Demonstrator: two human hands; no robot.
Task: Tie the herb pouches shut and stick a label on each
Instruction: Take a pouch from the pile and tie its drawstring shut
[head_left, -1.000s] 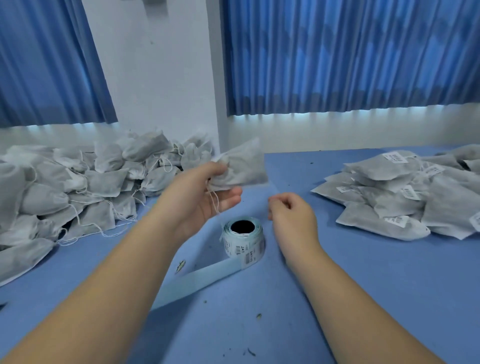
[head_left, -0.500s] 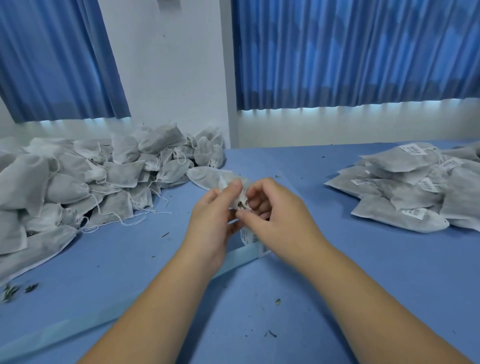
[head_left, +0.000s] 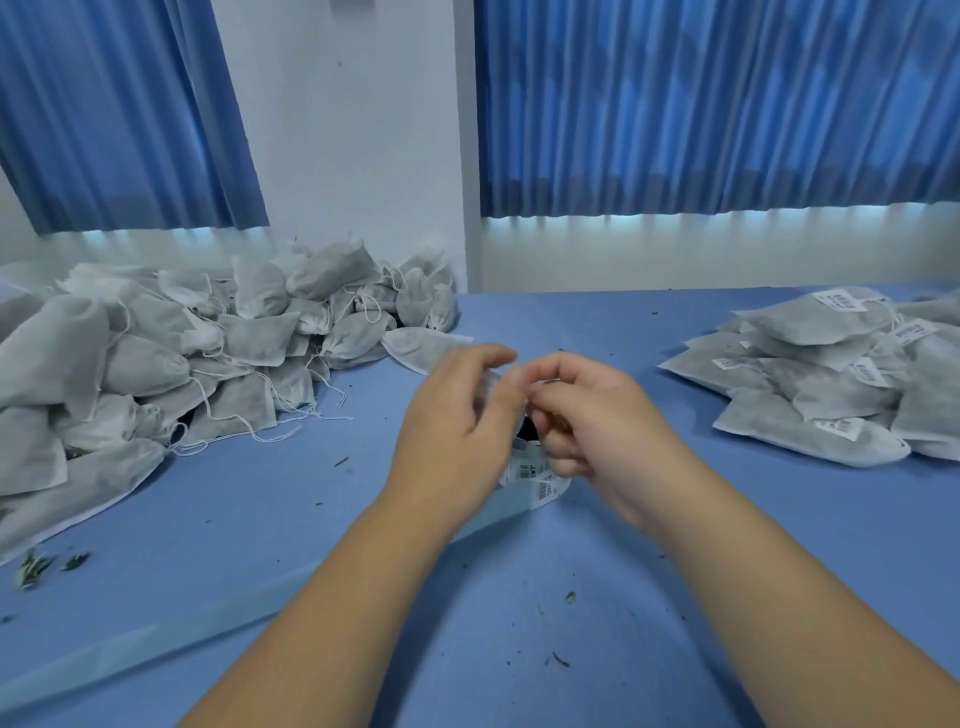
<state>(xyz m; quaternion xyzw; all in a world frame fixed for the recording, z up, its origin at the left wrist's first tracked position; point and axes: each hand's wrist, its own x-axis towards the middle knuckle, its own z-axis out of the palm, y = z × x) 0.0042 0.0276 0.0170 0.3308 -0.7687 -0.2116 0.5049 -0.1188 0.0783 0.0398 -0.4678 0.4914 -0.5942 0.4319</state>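
My main worry is the knot. Both hands work close together in a blur, and if the drawstring slips out of the pinch before it is pulled snug, the pouch (head_left: 487, 387) could gape and shed herb onto the table (head_left: 571, 649), where loose crumbs (head_left: 570, 597) already lie. The second risk sits directly below. The hands hang just above the label roll (head_left: 532, 475), so a dropped wrist could knock it or crease its backing strip (head_left: 156, 644), which trails off toward my lower left. The left hand (head_left: 452, 426) has its fingers curled round the pouch, and only a grey sliver of cloth shows between forefinger and thumb. The right hand (head_left: 608, 421) is curled tight too, thumb and forefinger pinched at the pouch's neck. The blur keeps me from telling whether they have string or cloth. The pouch is held between the two hands, off the table and above the roll. It is well apart from the untied heap (head_left: 249, 343) at left and the labelled stack (head_left: 810, 374) at right. I see no label on it, though most of it is hidden.
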